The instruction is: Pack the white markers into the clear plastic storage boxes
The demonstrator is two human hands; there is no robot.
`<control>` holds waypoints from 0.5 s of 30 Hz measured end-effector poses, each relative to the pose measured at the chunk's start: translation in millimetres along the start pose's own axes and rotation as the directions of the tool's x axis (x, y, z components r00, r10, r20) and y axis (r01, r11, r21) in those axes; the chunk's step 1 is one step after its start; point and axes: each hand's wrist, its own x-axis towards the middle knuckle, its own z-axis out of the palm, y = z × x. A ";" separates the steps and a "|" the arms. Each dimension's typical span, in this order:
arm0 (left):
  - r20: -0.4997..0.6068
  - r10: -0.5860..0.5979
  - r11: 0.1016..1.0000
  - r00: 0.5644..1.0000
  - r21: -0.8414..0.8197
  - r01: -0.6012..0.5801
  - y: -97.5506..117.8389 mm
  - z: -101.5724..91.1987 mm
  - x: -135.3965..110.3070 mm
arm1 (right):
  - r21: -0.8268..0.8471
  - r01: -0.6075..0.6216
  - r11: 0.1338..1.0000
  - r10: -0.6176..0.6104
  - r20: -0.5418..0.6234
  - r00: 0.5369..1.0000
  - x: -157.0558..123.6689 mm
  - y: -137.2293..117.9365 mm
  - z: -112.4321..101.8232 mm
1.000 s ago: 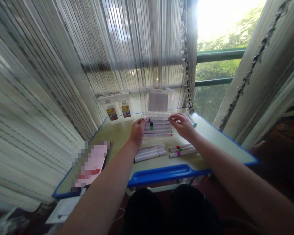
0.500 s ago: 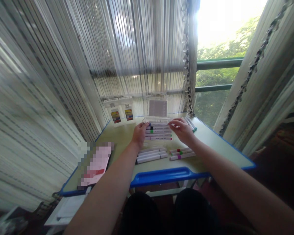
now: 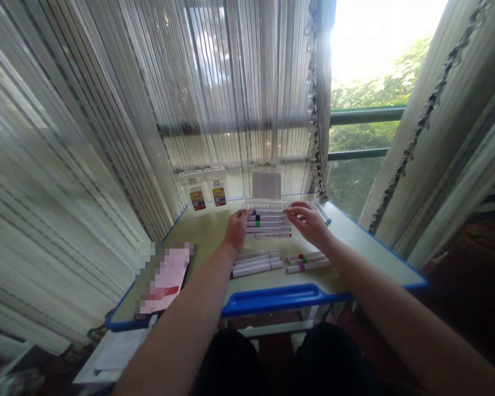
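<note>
A clear plastic case [image 3: 268,204] lies open on the desk, its lid raised at the back, with several white markers [image 3: 269,224] in rows inside. Along the top row sits a blue-ended marker [image 3: 270,212]. My left hand [image 3: 236,230] is closed at this marker's blue left end, thumb on top. At its right end, the fingertips of my right hand [image 3: 308,220] pinch it. Nearer to me lie several white markers [image 3: 258,268] on the left and a few markers with red, green and purple bands [image 3: 303,267] on the right, partly behind my right forearm.
Teal-ended pens [image 3: 322,213] lie beyond my right hand. Another clear case with two labels [image 3: 197,199] stands at the back left. A blurred pink item [image 3: 167,278] rests on the desk's left. The desk has a blue front tray [image 3: 274,298]. String curtains hang behind.
The view has shifted slightly. Both hands stay at the two ends of the blue-ended marker, with hardly any visible movement.
</note>
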 end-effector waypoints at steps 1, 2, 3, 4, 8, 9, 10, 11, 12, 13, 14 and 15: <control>-0.010 0.000 1.000 1.000 0.003 0.000 -0.8 -0.4 1.1 | -0.003 0.005 1.000 -0.005 0.005 1.000 0.1 -1.5 -0.6; -0.017 -0.002 1.000 1.000 0.006 0.002 -1.5 -0.9 2.2 | -0.005 0.008 1.000 -0.008 0.012 1.000 0.2 -2.9 -1.2; -0.022 -0.003 1.000 1.000 0.006 0.003 -2.0 -1.3 3.1 | -0.005 0.012 1.000 -0.012 0.020 1.000 0.2 -4.0 -1.8; -0.024 -0.003 1.000 1.000 0.003 0.003 -2.3 -1.5 3.8 | -0.005 0.016 1.000 -0.016 0.029 0.999 0.1 -4.7 -2.4; -0.018 -0.002 1.000 1.000 -0.024 0.002 0.2 -0.4 2.4 | -0.039 0.060 0.997 -0.058 0.059 0.997 -0.9 -5.1 -4.9; -0.021 -0.003 1.000 1.000 -0.030 0.002 1.4 0.2 1.4 | -0.053 0.072 0.996 -0.069 0.062 0.996 -1.3 -4.9 -5.3; -0.026 -0.004 0.999 1.000 -0.033 0.003 2.5 0.6 0.3 | -0.063 0.080 0.995 -0.076 0.063 0.995 -1.6 -4.6 -5.6; -0.032 -0.002 0.999 0.999 -0.033 0.001 3.5 0.9 -0.6 | -0.069 0.085 0.994 -0.080 0.064 0.995 -1.9 -4.3 -5.8; -0.034 -0.001 1.000 0.999 -0.030 0.000 4.2 1.0 -1.3 | -0.071 0.089 0.994 -0.084 0.064 0.994 -2.1 -3.9 -5.9; -0.033 0.001 1.000 0.999 -0.026 -0.002 4.5 0.9 -1.7 | -0.071 0.093 0.993 -0.089 0.065 0.994 -2.2 -3.5 -5.9; -0.034 0.002 1.000 0.999 -0.021 -0.003 4.4 0.6 -1.7 | -0.073 0.098 0.993 -0.093 0.066 0.993 -2.2 -3.2 -5.9; -0.033 0.002 1.000 0.999 -0.015 -0.003 3.9 0.3 -1.4 | -0.078 0.101 0.992 -0.096 0.069 0.993 -2.2 -3.2 -6.0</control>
